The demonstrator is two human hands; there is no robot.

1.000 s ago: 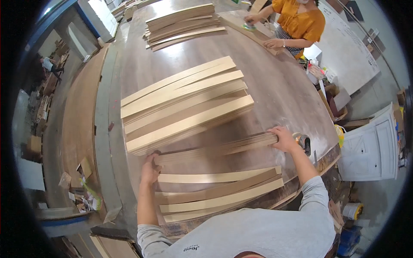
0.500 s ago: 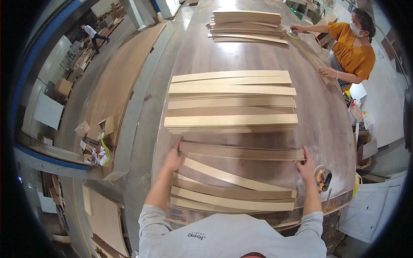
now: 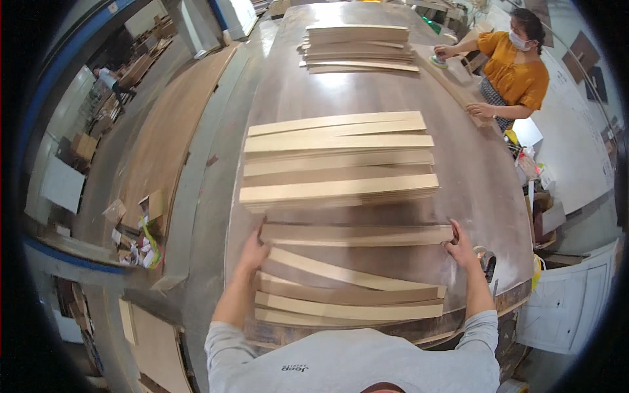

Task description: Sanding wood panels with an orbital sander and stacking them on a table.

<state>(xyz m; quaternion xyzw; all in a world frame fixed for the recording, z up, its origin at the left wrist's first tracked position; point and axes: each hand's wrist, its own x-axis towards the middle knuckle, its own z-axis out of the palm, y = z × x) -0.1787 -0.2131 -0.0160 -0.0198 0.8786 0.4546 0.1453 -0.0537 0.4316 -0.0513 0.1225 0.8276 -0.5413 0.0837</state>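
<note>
Between my two hands lies a small stack of thin wood strips (image 3: pixel 357 234), running left to right on the big brown table. My left hand (image 3: pixel 254 249) closes on its left end, with fingers at the far side. At the other end, my right hand (image 3: pixel 461 246) pinches the strips between thumb and fingers. Nearer to me, several loose pale strips (image 3: pixel 347 309) fan out and overlap, one lying at a slant. Just beyond my hands sits a wide pile of strips (image 3: pixel 337 187) in overlapping rows.
An orange and black sander (image 3: pixel 485 263) stands right of my right hand, partly hidden. Another strip pile (image 3: pixel 357 36) lies at the table's far end. At the far right, a masked person in an orange top (image 3: pixel 514 75) holds a sander on a long board (image 3: pixel 452 85).
The view has tilted and shifted, so the table and piles sit farther left. Both hands keep hold of the strip stack's ends. The person walking in the left background has moved.
</note>
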